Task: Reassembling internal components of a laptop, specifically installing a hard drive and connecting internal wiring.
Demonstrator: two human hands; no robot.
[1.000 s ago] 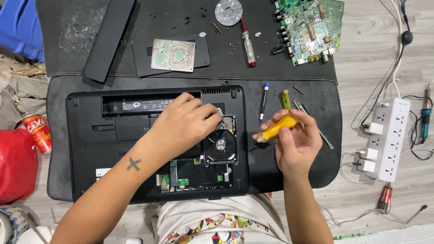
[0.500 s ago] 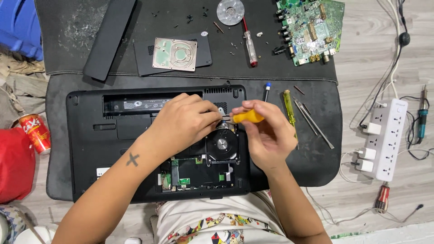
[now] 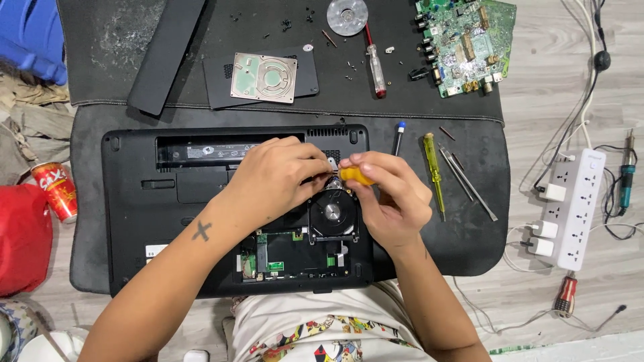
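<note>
Screwdriver [image 3: 355, 175] (yellow-handled) over laptop [image 3: 168, 221]

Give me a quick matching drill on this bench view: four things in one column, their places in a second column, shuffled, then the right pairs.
Things:
1. Yellow-handled screwdriver
2. Red-and-clear-handled screwdriver
3. Green circuit board
4. White power strip

Places:
A. On the wooden floor, right of the mat
B. Top right corner of the black mat
C. Gripped in the right hand over the open black laptop
D. Lying on the mat beside the round silver disc

Pairs: 1-C, 2-D, 3-B, 4-A
</note>
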